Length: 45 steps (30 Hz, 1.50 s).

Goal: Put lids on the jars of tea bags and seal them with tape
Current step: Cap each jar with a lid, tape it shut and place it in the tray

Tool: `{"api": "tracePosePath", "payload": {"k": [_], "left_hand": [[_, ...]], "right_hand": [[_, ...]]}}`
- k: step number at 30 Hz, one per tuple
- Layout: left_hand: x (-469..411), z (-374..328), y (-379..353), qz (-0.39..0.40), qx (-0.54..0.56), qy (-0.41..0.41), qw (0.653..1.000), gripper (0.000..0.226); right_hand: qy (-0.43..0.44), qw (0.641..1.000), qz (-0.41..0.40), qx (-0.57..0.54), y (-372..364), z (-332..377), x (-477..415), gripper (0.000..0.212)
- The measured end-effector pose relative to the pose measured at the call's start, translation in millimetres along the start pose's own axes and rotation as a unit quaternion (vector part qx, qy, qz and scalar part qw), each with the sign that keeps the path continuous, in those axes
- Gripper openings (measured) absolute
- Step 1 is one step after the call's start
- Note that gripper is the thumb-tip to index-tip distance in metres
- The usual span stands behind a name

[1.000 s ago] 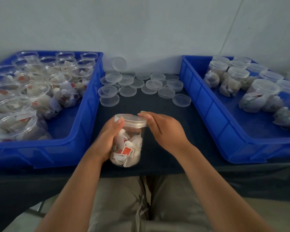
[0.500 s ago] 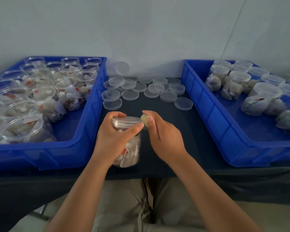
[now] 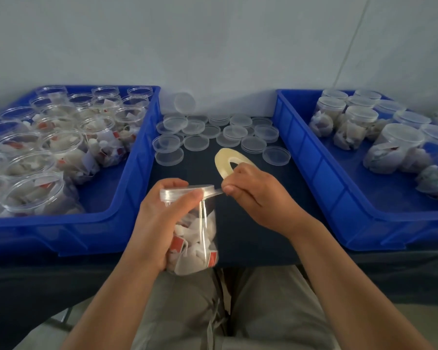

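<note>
- Head view: left hand (image 3: 159, 215) clenched round jar (image 3: 200, 246) of tea bags, thumb on lid (image 3: 182, 194) — jar held at table's (image 3: 240, 236) near edge, between blue bins (image 3: 127, 198)
- Right hand (image 3: 256, 198) grips tape roll (image 3: 223, 160), strip pinched against lid rim
- Risk: slack strip could crease or miss the seam

A pale bare wall (image 3: 213, 41) rises behind the dark-clothed table (image 3: 200, 170).

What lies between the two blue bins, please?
Head view: loose clear lids, then the left hand holding a jar and the right hand holding tape.
</note>
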<state>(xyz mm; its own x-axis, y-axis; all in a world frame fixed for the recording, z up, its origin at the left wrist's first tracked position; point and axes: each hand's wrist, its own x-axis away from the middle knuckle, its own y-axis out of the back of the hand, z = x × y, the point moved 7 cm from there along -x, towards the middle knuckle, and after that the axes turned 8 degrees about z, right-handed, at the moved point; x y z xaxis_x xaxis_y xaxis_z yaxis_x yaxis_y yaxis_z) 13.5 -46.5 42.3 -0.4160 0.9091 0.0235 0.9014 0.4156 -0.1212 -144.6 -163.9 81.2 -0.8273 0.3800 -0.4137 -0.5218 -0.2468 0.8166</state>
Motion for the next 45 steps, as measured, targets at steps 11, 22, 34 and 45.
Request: {"api": "tracePosePath", "payload": {"k": [11, 22, 34, 45], "left_hand": [[41.4, -22.4, 7.7, 0.021, 0.099, -0.035, 0.994, 0.059], [26.9, -39.0, 35.0, -0.076, -0.107, -0.097, 0.987, 0.050], [-20.6, -20.4, 0.3, -0.061, -0.104, -0.086, 0.989, 0.065], [-24.4, -27.4, -14.4, 0.016, -0.107, -0.128, 0.986, 0.063]], "right_hand": [[0.067, 0.994, -0.033, -0.079, 4.2, 9.0, -36.0, 0.024], [-0.160, 0.980, 0.051, 0.110, -12.6, -74.9, -16.4, 0.032], [-0.110, 0.978, 0.090, 0.153, -84.5, -52.4, -2.1, 0.035], [-0.157, 0.906, -0.052, -0.390, -35.5, 5.4, -5.1, 0.061]]}}
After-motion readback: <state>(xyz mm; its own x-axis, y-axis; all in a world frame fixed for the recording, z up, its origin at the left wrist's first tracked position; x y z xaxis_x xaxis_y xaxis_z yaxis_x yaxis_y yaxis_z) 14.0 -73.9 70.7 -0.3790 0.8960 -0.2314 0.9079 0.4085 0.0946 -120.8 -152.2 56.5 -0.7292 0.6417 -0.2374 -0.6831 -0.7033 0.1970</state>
